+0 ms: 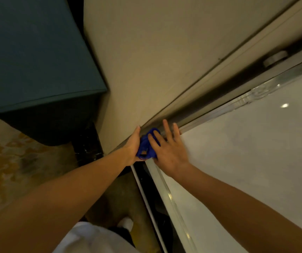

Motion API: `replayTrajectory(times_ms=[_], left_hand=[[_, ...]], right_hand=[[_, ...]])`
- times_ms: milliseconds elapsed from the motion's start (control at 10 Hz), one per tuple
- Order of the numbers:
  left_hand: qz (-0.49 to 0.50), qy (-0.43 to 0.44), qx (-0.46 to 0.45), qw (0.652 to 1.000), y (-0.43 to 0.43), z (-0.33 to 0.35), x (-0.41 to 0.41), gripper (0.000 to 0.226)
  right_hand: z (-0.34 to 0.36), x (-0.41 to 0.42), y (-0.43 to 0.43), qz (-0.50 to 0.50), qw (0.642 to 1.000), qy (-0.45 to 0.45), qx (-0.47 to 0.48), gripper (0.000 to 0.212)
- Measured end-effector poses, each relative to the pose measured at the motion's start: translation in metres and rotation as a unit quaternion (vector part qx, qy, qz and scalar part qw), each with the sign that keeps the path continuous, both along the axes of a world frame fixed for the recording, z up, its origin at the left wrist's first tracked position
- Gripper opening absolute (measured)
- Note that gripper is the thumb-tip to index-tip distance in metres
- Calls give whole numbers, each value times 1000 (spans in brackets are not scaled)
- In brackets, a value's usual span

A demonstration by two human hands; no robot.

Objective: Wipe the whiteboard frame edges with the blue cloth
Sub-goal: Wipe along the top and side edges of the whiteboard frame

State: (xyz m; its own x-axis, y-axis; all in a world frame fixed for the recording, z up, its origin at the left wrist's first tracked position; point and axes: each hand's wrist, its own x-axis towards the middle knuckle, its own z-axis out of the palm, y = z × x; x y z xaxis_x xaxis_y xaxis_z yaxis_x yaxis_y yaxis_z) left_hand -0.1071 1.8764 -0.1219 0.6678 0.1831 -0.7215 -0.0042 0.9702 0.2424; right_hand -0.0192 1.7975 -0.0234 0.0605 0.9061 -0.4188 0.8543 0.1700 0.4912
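The whiteboard [247, 152] fills the right side, with its pale metal frame [163, 181] running along the near edge and another frame edge going up to the right. A crumpled blue cloth [146, 147] sits at the frame's corner. My left hand [132, 145] grips the cloth from the left, its thumb pointing up along the wall. My right hand [170, 150] lies flat with fingers spread, pressing on the cloth and the board's corner. Part of the cloth is hidden under both hands.
A beige wall [155, 61] stands behind the board. A dark teal upholstered seat [36, 61] is at the left, over patterned carpet [9, 161]. A white round object [276, 58] rests in the dark gap along the board's upper edge.
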Motion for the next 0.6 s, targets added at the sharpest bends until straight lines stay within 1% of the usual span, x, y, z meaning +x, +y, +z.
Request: replayTrajectory(times_ms=[100, 200, 300, 400, 500, 600], left_hand=[[23, 41, 78, 996, 0, 19, 4, 65], [70, 55, 144, 986, -1, 37, 12, 57], [84, 43, 244, 965, -10, 53, 19, 49], [49, 55, 287, 955, -16, 57, 28, 45], [-178, 206, 544, 794, -28, 34, 25, 46], [-301, 320, 602, 666, -22, 38, 27, 52]], right_hand=[[13, -3, 1, -25, 1000, -10, 15, 70], [30, 2, -4, -29, 996, 11, 87, 69], [55, 13, -5, -25, 991, 33, 131, 74], [60, 18, -1, -25, 989, 55, 135, 87], [52, 14, 2, -13, 985, 119, 123, 93], [46, 12, 5, 11, 987, 116, 107, 80]])
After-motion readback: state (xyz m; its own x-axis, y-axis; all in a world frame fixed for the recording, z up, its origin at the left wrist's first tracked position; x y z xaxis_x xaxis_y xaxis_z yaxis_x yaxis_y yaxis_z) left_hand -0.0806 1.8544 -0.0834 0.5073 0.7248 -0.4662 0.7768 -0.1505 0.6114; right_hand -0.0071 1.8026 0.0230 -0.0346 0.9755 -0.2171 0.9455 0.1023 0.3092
